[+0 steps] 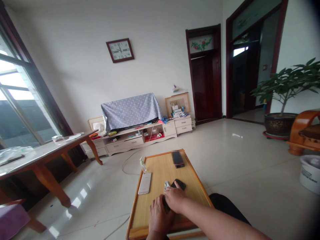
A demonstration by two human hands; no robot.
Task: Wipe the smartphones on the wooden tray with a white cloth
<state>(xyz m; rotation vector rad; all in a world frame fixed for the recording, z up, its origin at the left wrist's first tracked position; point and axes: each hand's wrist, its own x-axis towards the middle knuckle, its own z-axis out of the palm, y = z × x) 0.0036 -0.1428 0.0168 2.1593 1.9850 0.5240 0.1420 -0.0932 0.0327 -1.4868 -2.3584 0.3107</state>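
Both of my hands rest on a low wooden tray table (155, 206) in front of me. My left hand (158, 216) lies curled on the tabletop, its fingers closed around a dark object that is mostly hidden. My right hand (176, 199) lies over the same dark object, fingers bent and pressing down on it. Just beyond my right fingertips are a black phone (179, 184) and a small white crumpled wipe (166, 185). What the dark object under my hands is, I cannot make out.
On the tray table also lie a white phone (145, 183), a small clear bottle (142, 164) and a dark device (178, 159). A long table (42, 155) stands left, a TV cabinet (136, 136) at the far wall, a potted plant (281, 100) and a white bucket (310, 173) right.
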